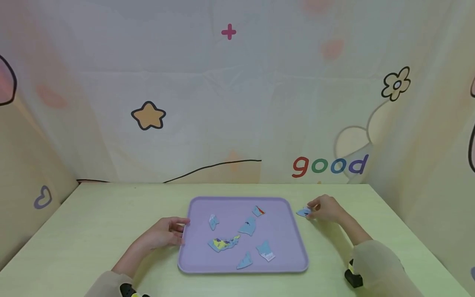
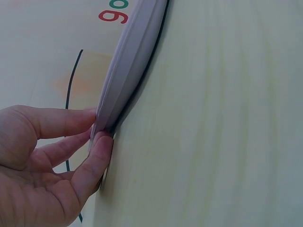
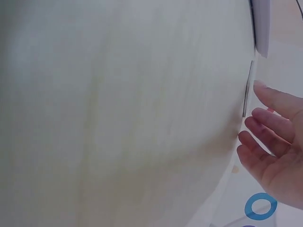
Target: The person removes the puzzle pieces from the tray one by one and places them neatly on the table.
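A lilac tray [image 1: 274, 231] lies on the table, carrying several irregular light-blue puzzle pieces, one of them a piece with a yellow area [image 1: 222, 244]. My left hand [image 1: 165, 233] holds the tray's left edge; in the left wrist view the fingers and thumb of this hand [image 2: 52, 161] meet at the rim [image 2: 125, 80]. Right of the tray, a light-blue puzzle piece [image 1: 303, 212] lies flat on the table, partly covered by my right hand [image 1: 326, 209]. In the right wrist view, the fingers [image 3: 272, 132] are loosely bent beside the thin piece [image 3: 247, 90], not closed round it.
The pale wooden table [image 1: 122, 206] stretches to both sides of the tray. A printed curtain [image 1: 237, 103] with a star, a flower and the word "good" hangs behind it and along the sides.
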Motion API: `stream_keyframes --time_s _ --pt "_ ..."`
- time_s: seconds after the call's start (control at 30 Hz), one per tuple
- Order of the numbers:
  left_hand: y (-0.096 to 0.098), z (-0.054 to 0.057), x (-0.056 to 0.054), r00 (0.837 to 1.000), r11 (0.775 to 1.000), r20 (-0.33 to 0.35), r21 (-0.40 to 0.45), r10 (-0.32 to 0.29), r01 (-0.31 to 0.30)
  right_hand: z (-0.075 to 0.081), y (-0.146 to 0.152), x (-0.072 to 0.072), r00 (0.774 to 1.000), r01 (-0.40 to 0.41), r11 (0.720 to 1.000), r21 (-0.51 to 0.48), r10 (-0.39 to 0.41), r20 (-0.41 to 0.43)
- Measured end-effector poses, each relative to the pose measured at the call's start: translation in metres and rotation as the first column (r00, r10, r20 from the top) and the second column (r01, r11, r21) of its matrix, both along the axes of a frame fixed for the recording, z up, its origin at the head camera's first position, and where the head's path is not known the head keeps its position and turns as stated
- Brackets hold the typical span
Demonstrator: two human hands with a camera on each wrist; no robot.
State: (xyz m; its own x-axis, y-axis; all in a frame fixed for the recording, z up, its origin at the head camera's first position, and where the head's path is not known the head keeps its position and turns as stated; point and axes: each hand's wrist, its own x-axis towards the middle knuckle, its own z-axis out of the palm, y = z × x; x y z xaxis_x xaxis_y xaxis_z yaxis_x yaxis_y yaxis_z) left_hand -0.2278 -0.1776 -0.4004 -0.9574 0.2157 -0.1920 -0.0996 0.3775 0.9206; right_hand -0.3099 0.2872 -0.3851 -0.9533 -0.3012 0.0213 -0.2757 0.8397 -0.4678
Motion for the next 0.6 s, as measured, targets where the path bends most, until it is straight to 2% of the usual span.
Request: stream_keyframes --time_s 0.37,0.6 --pt "0.000 -0.003 -0.003 1.000 1.000 -0.005 -0.008 -0.005 0.005 0.005 0.005 0.014 0.998 -0.066 0.991 -0.119 0.065 -0.009" --pt "-0.002 -0.005 -0.004 1.000 0.999 -0.018 -0.020 -0.025 0.025 0.008 -0.006 0.031 0.979 -0.205 0.946 -0.252 0.198 -0.053"
